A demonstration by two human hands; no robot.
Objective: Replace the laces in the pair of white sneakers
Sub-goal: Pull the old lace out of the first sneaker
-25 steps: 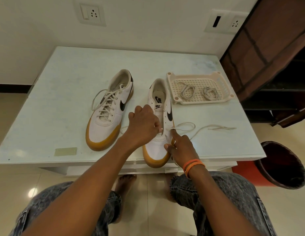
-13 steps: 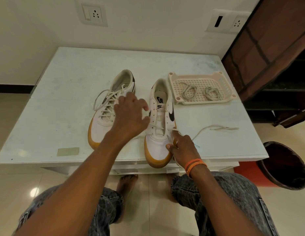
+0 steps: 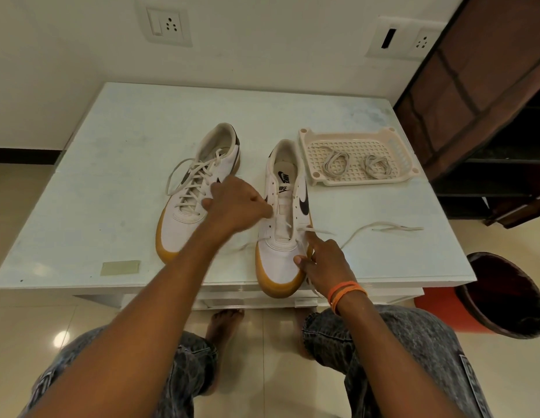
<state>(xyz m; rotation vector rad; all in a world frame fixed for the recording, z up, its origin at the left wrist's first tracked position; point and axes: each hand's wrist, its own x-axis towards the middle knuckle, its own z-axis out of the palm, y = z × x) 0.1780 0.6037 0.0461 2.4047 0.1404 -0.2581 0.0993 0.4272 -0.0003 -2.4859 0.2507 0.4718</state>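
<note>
Head view: pale glass-topped table (image 3: 112, 176). White gum-soled sneaker (image 3: 282, 236) half-unlaced, toe toward body. Left hand (image 3: 237, 206) curled at eyelets, grip unclear. Right hand (image 3: 324, 263) pinching loose white lace (image 3: 380, 227) trailing right; nearer lace.

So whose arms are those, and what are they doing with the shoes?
They belong to a person wearing a camera on the head, so you look down as they do. On the white table stand two white sneakers. The left sneaker is fully laced. The right sneaker is nearly unlaced; its old lace trails across the table. The left hand is over the middle of that shoe, seemingly tugging the lace. The right hand steadies its toe. The cream tray holds two coiled laces.
</note>
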